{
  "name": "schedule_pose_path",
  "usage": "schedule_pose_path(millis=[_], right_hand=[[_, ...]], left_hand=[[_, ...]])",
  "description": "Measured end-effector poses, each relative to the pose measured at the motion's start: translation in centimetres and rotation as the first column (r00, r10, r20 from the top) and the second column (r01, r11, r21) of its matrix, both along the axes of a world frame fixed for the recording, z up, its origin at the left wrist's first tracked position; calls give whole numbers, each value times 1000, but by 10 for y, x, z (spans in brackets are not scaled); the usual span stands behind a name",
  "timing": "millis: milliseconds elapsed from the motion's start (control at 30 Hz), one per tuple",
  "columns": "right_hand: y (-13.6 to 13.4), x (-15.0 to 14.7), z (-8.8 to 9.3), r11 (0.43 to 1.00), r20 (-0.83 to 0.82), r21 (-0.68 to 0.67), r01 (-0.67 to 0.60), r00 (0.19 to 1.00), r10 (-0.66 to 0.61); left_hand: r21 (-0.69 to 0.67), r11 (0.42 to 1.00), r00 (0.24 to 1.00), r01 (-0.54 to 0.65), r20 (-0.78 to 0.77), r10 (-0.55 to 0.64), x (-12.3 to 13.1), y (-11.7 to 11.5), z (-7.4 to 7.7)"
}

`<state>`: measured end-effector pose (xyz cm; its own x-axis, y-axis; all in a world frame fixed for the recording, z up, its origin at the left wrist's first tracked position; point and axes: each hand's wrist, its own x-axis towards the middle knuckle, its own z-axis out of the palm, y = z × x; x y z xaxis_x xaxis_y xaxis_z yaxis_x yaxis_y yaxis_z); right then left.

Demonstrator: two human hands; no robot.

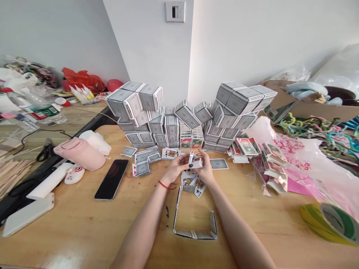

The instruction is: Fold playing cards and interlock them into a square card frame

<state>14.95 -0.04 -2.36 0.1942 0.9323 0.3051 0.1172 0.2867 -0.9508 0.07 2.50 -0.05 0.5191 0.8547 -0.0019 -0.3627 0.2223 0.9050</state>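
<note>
My left hand (178, 167) and my right hand (205, 169) meet near the middle of the table, fingers closed around a folded playing card (198, 164). Its white edges show between the fingertips, and the hands hide much of it. Just under them lie loose face-up playing cards (189, 180). Between my forearms stands a three-sided frame of folded cards (193, 235). Beyond my hands rises a built structure of folded card blocks (171, 129), its two sides taller than the middle. A face-down card (219, 163) rests right of my right hand.
Left of my hands are folded cards (143, 168), a black phone (111, 179) and a pink tumbler (81, 153). Card boxes (273, 160) are piled on the right, near green-yellow tape (311, 224) and pink-white plastic (297, 149). A wall stands behind.
</note>
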Motion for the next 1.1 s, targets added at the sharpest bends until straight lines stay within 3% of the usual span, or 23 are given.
schedule_pose_path(millis=[133,233,367,600,833,1100], right_hand=[[0,0,4,985,-301,-44,-168,942,148],[-1,1,10,961,-405,-82,-262,890,208],[-3,3,14,938,-430,-109,-328,867,253],[-5,3,13,938,-374,-81,-337,883,285],[-5,3,13,917,-431,-69,-392,841,327],[-8,2,22,878,-516,-104,-467,780,354]], left_hand=[[37,994,994,-104,-24,105,-2,2,-2],[101,989,990,-113,-74,120,-3,3,-2],[171,983,985,-67,-146,93,-3,1,-4],[224,974,978,-11,-198,57,1,-3,-7],[222,974,960,-35,-265,95,3,-4,-10],[374,925,928,-68,-316,196,2,-8,-8]])
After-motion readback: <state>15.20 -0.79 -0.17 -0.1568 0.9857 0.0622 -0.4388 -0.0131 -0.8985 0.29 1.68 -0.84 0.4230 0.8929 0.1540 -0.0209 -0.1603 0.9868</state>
